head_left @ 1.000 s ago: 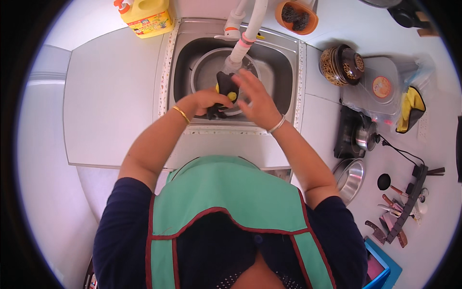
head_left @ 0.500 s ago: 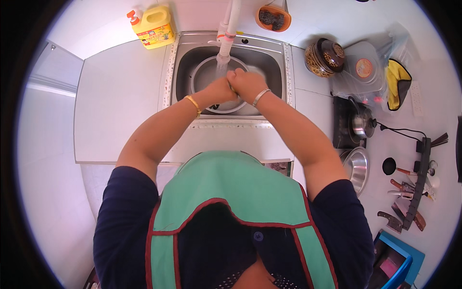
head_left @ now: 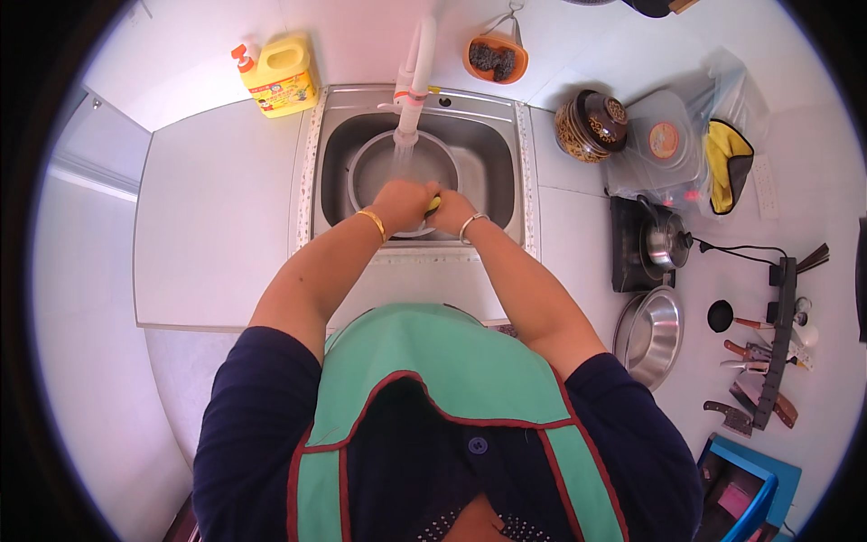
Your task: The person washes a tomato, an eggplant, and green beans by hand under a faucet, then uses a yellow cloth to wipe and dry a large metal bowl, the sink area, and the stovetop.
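My left hand (head_left: 403, 206) and my right hand (head_left: 454, 216) are side by side over the near part of a round light-grey basin (head_left: 448, 163), which stands in a steel sink (head_left: 495, 163). Both are closed, fingers curled in. Between them shows a small piece of yellow and dark material (head_left: 434, 203), gripped by both; most of it is hidden and its kind cannot be made out. Beyond my hands, water streams from a white faucet (head_left: 411, 99) into the basin.
A yellow pump jug (head_left: 284, 86) stands left of the faucet. An orange holder (head_left: 495, 60) with dark scourers hangs behind the sink. On the right are a patterned lidded pot (head_left: 591, 126), a small saucepan (head_left: 666, 242), a steel bowl (head_left: 652, 339) and a knife rack (head_left: 778, 343).
My hands have come nearer to me, from under the faucet to the basin's near side. A yellow bit now shows between them. The whole view has shifted slightly.
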The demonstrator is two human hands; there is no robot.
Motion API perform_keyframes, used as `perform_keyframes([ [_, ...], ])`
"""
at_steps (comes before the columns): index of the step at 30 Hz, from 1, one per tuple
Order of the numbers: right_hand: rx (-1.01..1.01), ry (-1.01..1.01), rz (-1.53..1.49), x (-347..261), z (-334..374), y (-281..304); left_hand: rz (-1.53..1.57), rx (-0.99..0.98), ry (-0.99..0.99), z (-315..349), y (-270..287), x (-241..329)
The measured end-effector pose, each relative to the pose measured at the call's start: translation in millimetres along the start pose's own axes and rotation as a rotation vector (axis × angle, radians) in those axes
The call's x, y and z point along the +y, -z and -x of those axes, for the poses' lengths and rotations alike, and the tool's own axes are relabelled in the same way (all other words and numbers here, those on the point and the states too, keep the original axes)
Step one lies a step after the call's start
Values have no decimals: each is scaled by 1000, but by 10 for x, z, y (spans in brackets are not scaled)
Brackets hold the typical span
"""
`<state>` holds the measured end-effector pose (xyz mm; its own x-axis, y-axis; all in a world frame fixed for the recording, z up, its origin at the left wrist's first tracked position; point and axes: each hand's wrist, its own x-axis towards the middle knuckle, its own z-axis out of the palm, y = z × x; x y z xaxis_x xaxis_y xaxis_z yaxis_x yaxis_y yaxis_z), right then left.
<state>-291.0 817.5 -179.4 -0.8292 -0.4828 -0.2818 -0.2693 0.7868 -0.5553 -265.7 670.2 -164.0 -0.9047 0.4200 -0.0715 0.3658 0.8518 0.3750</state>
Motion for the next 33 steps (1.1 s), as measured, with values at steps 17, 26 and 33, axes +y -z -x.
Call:
perform_keyframes([
  [17,170,-868,-1288,1481,-302,-419,459,459,237,-845,-91,-1598],
  [26,223,-994,-1426,1684,-599,-698,238,477,798,-484,-1162,-1939],
  [33,231,-995,-1408,1652,-670,-732,613,229,1082,28,-1527,-1615],
])
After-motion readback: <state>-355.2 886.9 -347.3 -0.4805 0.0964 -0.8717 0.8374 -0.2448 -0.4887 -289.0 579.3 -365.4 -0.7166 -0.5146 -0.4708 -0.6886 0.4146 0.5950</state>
